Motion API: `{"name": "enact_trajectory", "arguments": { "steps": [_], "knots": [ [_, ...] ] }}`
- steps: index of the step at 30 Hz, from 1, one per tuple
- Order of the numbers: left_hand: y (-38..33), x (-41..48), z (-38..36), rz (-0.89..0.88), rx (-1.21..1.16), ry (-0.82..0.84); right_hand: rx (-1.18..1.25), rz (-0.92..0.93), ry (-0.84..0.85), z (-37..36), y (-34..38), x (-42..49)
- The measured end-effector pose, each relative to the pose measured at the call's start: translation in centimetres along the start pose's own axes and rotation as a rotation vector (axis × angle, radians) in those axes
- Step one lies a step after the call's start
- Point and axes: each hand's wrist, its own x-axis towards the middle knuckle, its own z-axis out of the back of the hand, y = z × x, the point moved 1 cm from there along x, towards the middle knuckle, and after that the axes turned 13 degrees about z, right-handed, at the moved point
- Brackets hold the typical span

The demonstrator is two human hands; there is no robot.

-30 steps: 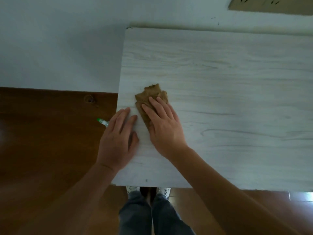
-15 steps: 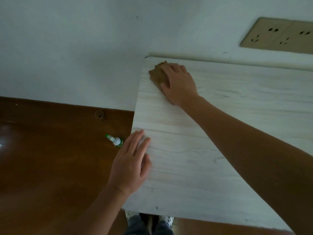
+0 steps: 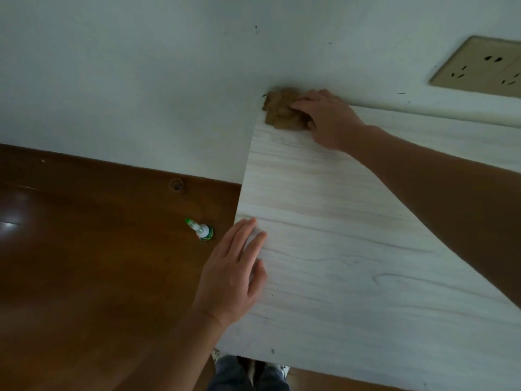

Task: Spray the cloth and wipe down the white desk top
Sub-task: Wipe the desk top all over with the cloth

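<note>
The right hand presses a crumpled brown cloth onto the far-left corner of the white worktop, upper centre of the frame, fingers closed over the cloth against the wall. The left hand lies flat, fingers extended, on the worktop's left edge. A spray bottle lies on the brown floor, left of centre.

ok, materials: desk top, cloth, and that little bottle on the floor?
Desk top: looks like white wood-grain laminate or veneer; printed grain lines, matte, thin edge. Could be painted wood.
Cloth: soft brown fabric, bunched and creased under the right hand; the weave is too blurred to name.
Bottle: probably plastic, with a translucent neck, green cap and green label.
</note>
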Motion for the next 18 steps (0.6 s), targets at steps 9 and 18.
{"name": "enact_trajectory", "arguments": {
  "steps": [9, 18],
  "knots": [
    [0.2, 0.1, -0.3, -0.007, 0.002, -0.008, 0.028, -0.224, -0.062, -3.3, 2.9, -3.3],
    [-0.1, 0.2, 0.3, -0.022, 0.040, 0.002, 0.418, -0.430, -0.286, -3.8, 9.2, -12.8]
  ]
}}
